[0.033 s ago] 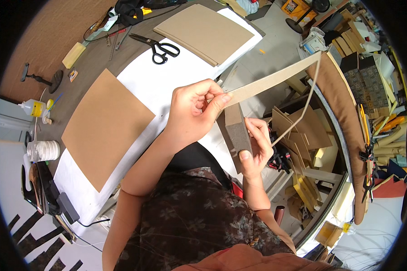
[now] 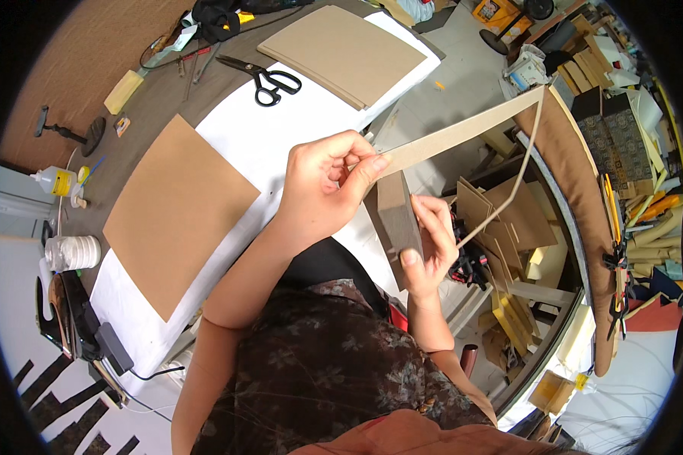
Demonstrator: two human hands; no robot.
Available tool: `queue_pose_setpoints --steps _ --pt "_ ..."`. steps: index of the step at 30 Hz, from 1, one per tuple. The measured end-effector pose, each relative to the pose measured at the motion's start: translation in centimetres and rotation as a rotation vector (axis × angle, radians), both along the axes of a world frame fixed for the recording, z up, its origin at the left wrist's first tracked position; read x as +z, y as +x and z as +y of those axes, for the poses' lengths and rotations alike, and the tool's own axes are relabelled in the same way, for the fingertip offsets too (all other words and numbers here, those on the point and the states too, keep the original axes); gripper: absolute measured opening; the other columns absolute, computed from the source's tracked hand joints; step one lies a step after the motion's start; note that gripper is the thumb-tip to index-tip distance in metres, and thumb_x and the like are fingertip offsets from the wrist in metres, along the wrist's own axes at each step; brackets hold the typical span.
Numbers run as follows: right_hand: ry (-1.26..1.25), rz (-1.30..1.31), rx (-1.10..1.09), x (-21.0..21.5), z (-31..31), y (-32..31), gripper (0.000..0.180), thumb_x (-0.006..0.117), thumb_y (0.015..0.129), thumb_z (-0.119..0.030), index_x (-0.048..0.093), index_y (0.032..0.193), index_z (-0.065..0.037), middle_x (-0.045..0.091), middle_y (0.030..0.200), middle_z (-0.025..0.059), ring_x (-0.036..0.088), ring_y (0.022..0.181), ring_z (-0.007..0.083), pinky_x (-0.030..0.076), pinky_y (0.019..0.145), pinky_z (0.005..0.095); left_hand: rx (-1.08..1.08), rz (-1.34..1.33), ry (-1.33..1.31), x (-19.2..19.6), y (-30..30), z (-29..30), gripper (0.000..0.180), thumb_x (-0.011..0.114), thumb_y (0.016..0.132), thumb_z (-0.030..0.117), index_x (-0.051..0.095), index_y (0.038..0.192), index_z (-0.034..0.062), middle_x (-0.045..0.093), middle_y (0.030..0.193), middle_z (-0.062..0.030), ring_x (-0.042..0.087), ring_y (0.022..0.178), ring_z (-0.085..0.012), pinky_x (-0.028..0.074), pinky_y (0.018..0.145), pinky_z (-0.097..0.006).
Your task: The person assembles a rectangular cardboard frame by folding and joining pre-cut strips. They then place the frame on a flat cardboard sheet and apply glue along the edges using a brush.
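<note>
My left hand (image 2: 322, 182) is closed, pinching one end of a long beige cardboard strip (image 2: 470, 134) between thumb and fingers. The strip reaches out to the upper right, bends sharply at a corner and runs back down on edge behind my right hand. In my right hand (image 2: 431, 246) is a grey-brown rectangular block (image 2: 398, 220), gripped between thumb and fingers just below the strip's pinched end. Whether the block and the strip touch, I cannot tell. Left of my hands, a brown cardboard sheet (image 2: 180, 216) lies flat on white paper (image 2: 243, 125).
Black-handled scissors (image 2: 269, 82) and a stack of cardboard sheets (image 2: 341, 57) rest at the table's far side. A glue bottle (image 2: 53, 180) and a white roll (image 2: 73, 252) stand at the left edge. Cardboard offcuts (image 2: 520, 216) fill an open space right of my hands.
The block has tilted slightly in my right hand, and its thumb has shifted a little. The strip's bent corner has moved slightly to the right. My left hand keeps its pinch.
</note>
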State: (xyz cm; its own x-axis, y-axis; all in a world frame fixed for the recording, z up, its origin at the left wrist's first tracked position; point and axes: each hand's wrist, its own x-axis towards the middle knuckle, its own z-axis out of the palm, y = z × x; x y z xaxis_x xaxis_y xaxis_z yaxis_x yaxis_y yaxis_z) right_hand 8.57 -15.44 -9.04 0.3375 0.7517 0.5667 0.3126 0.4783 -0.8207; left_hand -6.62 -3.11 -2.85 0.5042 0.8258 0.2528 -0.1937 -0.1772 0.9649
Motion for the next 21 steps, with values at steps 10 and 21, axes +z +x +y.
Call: queue_pose_setpoints --steps 10,21 --pt "-0.191 0.039 -0.089 0.4 0.2 0.4 0.059 0.075 0.078 -0.028 0.065 0.125 0.006 0.061 0.113 0.0184 0.059 0.106 0.0266 0.046 0.095 0.0377 0.008 -0.044 -0.068 0.6 0.7 -0.3 0.014 0.066 0.095 0.001 0.063 0.081 -0.0017 0.055 0.066 0.0054 0.043 0.058 0.0031 0.032 0.048 -0.016" --pt "-0.179 -0.017 -0.072 1.0 0.5 0.4 0.056 0.076 0.077 -0.025 0.067 0.125 0.003 0.062 0.111 0.0169 0.060 0.101 0.0244 0.047 0.091 0.0339 0.018 -0.082 -0.079 0.5 0.7 -0.2 0.013 0.065 0.095 0.000 0.062 0.082 -0.0012 0.054 0.066 0.0057 0.043 0.059 0.0027 0.033 0.050 -0.016"
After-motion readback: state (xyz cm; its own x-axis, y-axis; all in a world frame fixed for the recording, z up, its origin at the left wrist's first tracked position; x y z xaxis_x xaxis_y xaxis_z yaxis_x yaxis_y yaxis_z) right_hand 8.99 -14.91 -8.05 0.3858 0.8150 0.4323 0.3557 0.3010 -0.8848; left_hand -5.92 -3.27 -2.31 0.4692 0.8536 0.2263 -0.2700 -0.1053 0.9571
